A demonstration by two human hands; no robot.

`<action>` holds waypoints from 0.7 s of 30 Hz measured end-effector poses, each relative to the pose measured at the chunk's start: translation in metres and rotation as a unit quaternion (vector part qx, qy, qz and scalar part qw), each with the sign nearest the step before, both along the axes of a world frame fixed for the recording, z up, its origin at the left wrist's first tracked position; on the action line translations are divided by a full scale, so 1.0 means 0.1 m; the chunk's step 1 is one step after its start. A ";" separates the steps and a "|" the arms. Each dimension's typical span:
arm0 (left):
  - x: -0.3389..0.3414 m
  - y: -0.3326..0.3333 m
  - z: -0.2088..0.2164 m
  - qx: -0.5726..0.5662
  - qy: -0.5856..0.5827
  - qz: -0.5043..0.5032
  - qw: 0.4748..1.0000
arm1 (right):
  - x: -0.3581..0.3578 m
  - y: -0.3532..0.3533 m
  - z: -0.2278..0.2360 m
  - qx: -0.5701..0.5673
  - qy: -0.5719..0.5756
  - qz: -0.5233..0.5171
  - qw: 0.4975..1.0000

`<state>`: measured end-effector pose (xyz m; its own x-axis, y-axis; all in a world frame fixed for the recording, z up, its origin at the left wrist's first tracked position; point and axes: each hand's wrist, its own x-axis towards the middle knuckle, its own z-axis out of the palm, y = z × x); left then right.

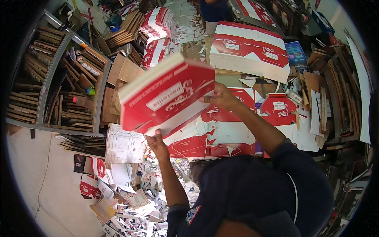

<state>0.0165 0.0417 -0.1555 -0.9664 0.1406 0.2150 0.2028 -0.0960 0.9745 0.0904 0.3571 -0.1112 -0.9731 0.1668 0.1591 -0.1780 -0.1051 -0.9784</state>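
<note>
Left hand (158,147): clamped on near-left corner of red-and-white carton-blank stack (167,94), thumb on top. Right hand (222,98): thumb likewise on top, gripping right end. Stack tilted, held above matching loose sheets (241,132). Beyond: larger carton-blank pile (248,59); farther, sheet piles (158,24), co-worker's dark blue shirt (215,10).
</note>
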 end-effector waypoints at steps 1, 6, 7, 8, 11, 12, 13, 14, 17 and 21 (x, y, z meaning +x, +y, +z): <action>0.03 0.00 -0.18 -0.040 -0.012 -0.007 0.999 | 0.02 0.04 -0.09 0.047 -0.010 -0.005 0.999; 0.25 -0.01 -1.14 -0.173 -0.036 0.010 0.984 | 0.09 0.07 -0.97 0.045 -0.099 0.019 0.994; 0.27 -0.09 -1.11 -0.221 -0.045 0.002 0.974 | 0.11 0.00 -0.99 0.006 -0.102 0.013 0.995; 0.23 -0.11 -1.12 -0.219 -0.051 -0.003 0.974 | 0.11 -0.06 -0.99 -0.032 -0.105 0.007 0.994; 0.15 -0.13 -1.07 -0.182 -0.023 -0.005 0.983 | 0.01 -0.09 -1.03 0.055 -0.050 -0.016 0.997; 0.21 -0.16 -1.01 -0.186 -0.055 0.027 0.981 | 0.05 -0.17 -0.77 0.094 -0.063 -0.009 0.994; 0.29 -0.15 -0.90 -0.163 -0.071 0.022 0.984 | 0.10 -0.23 -0.44 0.135 -0.074 -0.003 0.988; 0.37 -0.14 -0.80 -0.141 -0.088 0.012 0.986 | 0.14 -0.22 -0.21 0.180 -0.088 -0.002 0.980; 0.64 -0.12 -0.60 -0.210 -0.186 -0.050 0.959 | 0.20 -0.22 -0.02 0.279 -0.071 0.008 0.958; 0.89 -0.42 -0.62 -0.423 -0.220 -0.231 0.848 | 0.32 -0.11 0.23 0.333 -0.063 0.101 0.935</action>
<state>0.1058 -0.0004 -0.2178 -0.7269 0.4499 -0.5189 -0.0667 0.7058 0.7053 0.1227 0.3462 -0.0878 -0.9921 -0.1172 0.0455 -0.1000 0.5166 -0.8504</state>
